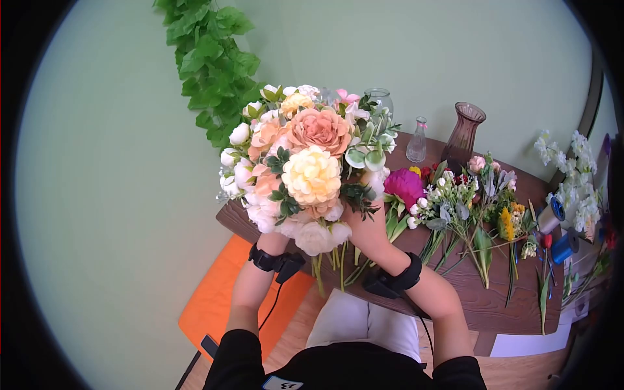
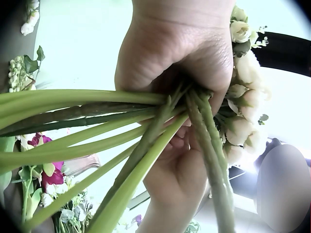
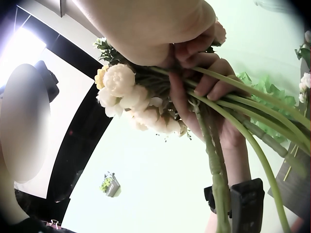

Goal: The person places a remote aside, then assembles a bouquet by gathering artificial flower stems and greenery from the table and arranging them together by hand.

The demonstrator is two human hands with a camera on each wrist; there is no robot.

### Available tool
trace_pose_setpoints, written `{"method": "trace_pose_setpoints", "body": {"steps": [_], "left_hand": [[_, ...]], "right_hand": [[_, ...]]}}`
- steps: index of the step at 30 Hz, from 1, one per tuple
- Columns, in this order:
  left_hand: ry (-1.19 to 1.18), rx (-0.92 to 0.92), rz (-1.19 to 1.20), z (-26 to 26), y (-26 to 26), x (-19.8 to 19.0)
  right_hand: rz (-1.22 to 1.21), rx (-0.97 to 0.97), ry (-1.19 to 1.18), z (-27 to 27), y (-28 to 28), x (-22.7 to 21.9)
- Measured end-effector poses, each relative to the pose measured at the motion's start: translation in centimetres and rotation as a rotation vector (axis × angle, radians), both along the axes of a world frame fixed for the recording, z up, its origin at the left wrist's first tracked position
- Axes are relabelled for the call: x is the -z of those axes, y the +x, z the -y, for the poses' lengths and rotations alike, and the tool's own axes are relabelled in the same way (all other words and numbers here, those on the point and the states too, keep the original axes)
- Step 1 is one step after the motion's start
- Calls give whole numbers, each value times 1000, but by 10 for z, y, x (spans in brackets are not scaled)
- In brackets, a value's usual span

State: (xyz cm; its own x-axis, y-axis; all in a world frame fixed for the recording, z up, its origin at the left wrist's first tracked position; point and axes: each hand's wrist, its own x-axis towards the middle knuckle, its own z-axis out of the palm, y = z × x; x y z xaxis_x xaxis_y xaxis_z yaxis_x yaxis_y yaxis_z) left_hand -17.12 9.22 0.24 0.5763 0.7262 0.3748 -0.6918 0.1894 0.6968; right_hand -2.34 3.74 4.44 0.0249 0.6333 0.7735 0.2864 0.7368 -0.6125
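Bouquet partly hides glass vase; loose flowers nearby.

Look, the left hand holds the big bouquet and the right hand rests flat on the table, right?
Not quite: the right hand isn't on the table; the right wrist view shows it up at the stems of the big bouquet, which the left hand does hold.

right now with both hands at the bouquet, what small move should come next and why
I'd probably gather the splayed stems closer together with the right hand while the left hand steadies the bouquet. Both hands meet at the stems under the blooms, yet below them the stems fan out, so a tighter bunch should be easier to hold.
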Motion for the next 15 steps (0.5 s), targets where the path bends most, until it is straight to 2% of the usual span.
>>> {"method": "trace_pose_setpoints", "body": {"steps": [3,5,6,8,9,10,12,13,15], "left_hand": [[6,-15,-10,0,3,-2],[9,-27,-17,0,2,-3],[9,-33,-20,-5,6,-6],[10,-45,-28,-7,7,-7],[11,-50,-32,-8,8,-9],[12,-55,-36,-8,11,-9],[14,-65,-44,-11,14,-12],[15,-70,-48,-12,16,-12],[18,-81,-55,-12,18,-13]], "right_hand": [[-124,-96,-17,0,-2,8],[-308,-202,-44,-4,-3,26],[-309,-202,-45,-8,-1,33],[-68,-96,89,-11,4,41],[-93,-199,85,-10,5,42],[-94,-199,84,-9,4,41],[-352,-324,-143,-8,-1,35],[-352,-323,-143,-9,1,35],[-141,-191,-400,-9,7,35]]}}
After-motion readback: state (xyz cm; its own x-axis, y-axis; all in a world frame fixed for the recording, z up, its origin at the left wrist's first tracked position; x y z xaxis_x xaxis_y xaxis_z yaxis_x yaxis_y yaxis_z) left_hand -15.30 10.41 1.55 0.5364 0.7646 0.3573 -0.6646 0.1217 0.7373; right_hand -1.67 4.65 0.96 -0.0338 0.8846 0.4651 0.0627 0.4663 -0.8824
